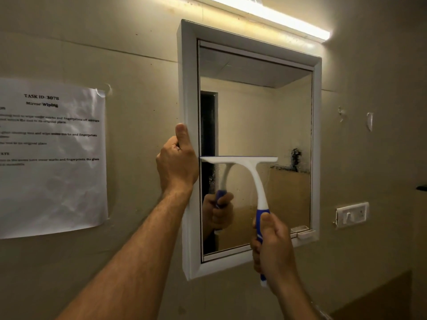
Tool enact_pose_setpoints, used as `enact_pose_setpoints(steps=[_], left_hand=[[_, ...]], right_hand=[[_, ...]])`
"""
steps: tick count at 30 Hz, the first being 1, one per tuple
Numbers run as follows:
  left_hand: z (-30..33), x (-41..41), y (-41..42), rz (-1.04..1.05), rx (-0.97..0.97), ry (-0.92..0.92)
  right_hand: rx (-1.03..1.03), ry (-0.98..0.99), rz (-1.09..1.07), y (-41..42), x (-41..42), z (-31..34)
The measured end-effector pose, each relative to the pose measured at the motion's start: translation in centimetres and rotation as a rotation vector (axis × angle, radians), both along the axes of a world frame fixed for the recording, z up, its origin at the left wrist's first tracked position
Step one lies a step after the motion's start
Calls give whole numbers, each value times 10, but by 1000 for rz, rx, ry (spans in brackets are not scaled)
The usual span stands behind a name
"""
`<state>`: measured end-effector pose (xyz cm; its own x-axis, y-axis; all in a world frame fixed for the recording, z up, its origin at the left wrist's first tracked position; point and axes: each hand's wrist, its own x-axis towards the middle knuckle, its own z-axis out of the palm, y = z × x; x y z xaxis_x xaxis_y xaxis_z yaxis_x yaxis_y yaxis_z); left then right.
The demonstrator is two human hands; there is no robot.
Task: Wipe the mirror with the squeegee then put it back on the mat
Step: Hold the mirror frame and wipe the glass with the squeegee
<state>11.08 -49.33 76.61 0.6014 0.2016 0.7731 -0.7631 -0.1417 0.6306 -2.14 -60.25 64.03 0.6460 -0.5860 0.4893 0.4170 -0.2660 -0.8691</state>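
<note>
1. White plastic frames the mirror, which hangs on a beige wall under a lit tube lamp.
2. The squeegee lies against the glass in the lower half of the mirror, its blade level and reaching from the left edge of the glass to past the middle.
3. Its white neck curves down from the blade to a blue and white handle that runs below the bottom of the mirror frame.
4. The right hand is wrapped tight around that handle, thumb pressed along its front, in front of the lower part of the mirror.
5. The left hand grips the left side of the mirror frame, fingers curled round its outer edge and thumb pointing up along the front face.
6. Droplets and smears show on the glass to the right of the blade and below it; the glass above looks clearer.
7. The mirror reflects the squeegee and the hand holding it.
8. A printed sheet headed "Mirror Wiping" is stuck to the wall left of the mirror.
9. A white switch plate sits on the wall right of the mirror, near its lower corner.
</note>
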Motion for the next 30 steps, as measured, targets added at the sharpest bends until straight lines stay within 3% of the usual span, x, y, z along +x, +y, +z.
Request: enact_pose_setpoints(steps=[6,13,21,30], left_hand=[[-2,3,-1,-9,-14,-12],[-5,14,-2,-100,-23,7],[-6,13,0,-122,-15,23],[-8,18,-2,-107,-49,-16]], right_hand=[[-19,0,-16,-12,5,24],[134,31,60,5,-10,-23],[4,-4,-50,1,-1,28],[214,102,-9,10,-5,-42]])
